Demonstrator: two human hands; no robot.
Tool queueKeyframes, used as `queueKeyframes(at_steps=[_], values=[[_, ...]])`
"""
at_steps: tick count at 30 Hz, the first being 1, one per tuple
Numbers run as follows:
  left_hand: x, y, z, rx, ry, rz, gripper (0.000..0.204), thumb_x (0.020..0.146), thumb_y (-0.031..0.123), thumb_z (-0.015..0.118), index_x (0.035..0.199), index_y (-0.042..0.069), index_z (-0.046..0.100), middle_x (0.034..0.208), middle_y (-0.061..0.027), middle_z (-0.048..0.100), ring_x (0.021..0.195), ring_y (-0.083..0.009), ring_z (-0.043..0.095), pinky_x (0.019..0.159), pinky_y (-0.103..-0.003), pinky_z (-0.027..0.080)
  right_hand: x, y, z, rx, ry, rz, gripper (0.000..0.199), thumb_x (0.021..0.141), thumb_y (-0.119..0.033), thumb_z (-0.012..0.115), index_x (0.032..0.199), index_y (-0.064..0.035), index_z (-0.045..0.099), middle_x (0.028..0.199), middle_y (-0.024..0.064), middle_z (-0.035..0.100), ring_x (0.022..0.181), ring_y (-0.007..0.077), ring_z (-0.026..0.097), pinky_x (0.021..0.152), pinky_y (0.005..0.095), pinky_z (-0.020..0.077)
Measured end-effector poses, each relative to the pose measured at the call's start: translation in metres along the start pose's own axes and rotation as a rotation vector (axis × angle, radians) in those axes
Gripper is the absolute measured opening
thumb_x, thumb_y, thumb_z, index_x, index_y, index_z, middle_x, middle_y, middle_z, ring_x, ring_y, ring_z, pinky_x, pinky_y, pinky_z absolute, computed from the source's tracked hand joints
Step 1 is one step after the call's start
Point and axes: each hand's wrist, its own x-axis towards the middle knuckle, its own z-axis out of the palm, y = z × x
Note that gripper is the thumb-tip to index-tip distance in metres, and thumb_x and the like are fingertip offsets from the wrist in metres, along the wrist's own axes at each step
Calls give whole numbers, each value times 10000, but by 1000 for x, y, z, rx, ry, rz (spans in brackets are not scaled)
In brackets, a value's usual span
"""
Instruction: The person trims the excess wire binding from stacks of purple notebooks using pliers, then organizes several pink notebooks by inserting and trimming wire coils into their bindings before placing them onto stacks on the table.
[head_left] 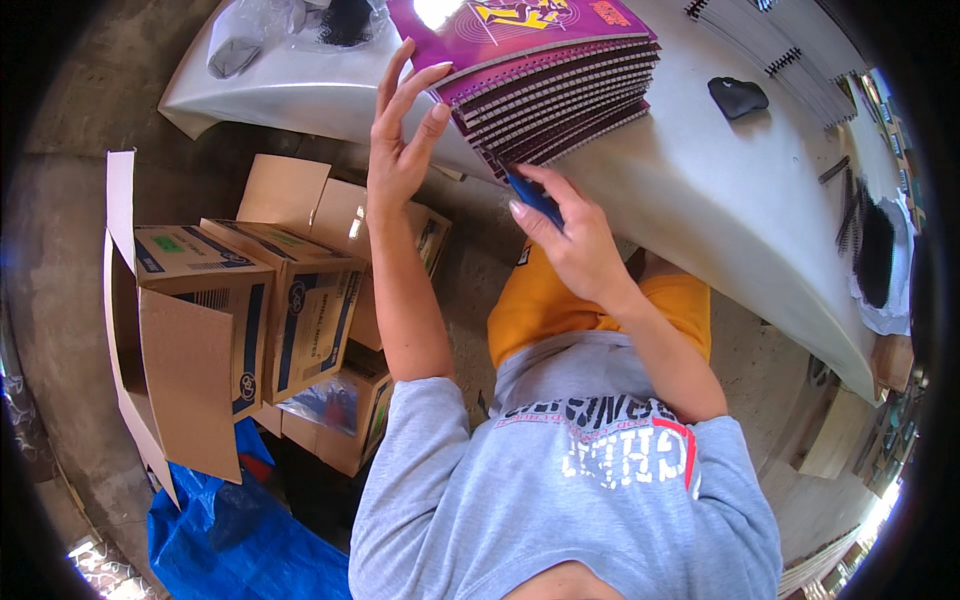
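A thick stack of spiral-bound notebooks (560, 95) with purple covers lies at the near edge of the white-covered table (640, 190). Their bound edges face me. At the stack's left corner is my left hand (400, 150), open, its fingers spread and the fingertips against the top notebooks. My right hand (575, 235) is closed on a blue-handled tool (535, 197), whose tip meets the lowest notebooks' left corner. The tip is too small to make out, so its exact kind is unclear.
A black pouch-like item (738, 97) sits right of the stack. Farther right are white spiral-bound pads (775, 50) and loose black coils (850, 215). Clear plastic bags (245, 40) lie at the table's left. Cardboard boxes (315, 310) and a blue tarp (235, 535) are on my left.
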Motion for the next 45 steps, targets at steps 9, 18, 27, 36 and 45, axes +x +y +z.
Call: queueKeyframes(at_steps=[9, 18, 27, 36, 45], values=[[-1, -2, 0, -37, 1, -13, 305, 842, 197, 639, 1138, 122, 639, 1404, -123, 382, 1305, -252, 356, 1032, -381, 307, 0, 4, -2, -478, 98, -182, 402, 832, -290, 604, 1206, -161, 538, 1079, 103, 528, 963, 286, 536, 811, 428, 403], [-1, -3, -1, -4, -4, 1, 305, 846, 182, 628, 1142, 110, 634, 1405, -126, 380, 1306, -255, 354, 1031, -373, 302, -7, 7, 3, 108, -14, 71, 374, 870, -305, 576, 1200, -135, 529, 1023, 132, 547, 901, 308, 567, 758, 408, 454], [0, -3, 0, -8, 2, 24, 316, 846, 217, 642, 1145, 115, 633, 1404, -111, 384, 1288, -241, 371, 1025, -363, 308, -9, 13, 4, -449, 86, -172, 400, 840, -285, 595, 1214, -164, 526, 1044, 114, 528, 942, 309, 533, 844, 445, 411], [0, -3, 2, -19, 10, -1, 324, 842, 216, 642, 1145, 100, 631, 1398, -111, 389, 1263, -226, 392, 1002, -339, 330, -1, 11, -9, 526, -299, 459, 366, 893, -284, 553, 1206, -99, 508, 978, 142, 565, 831, 277, 600, 646, 374, 484], [-1, 4, 4, -141, 32, -105, 324, 844, 232, 641, 1140, 101, 634, 1396, -107, 393, 1265, -227, 392, 1008, -345, 322, -22, 16, -11, -452, 45, -111, 424, 827, -316, 606, 1220, -183, 519, 1122, 97, 497, 1055, 296, 490, 865, 461, 363]])
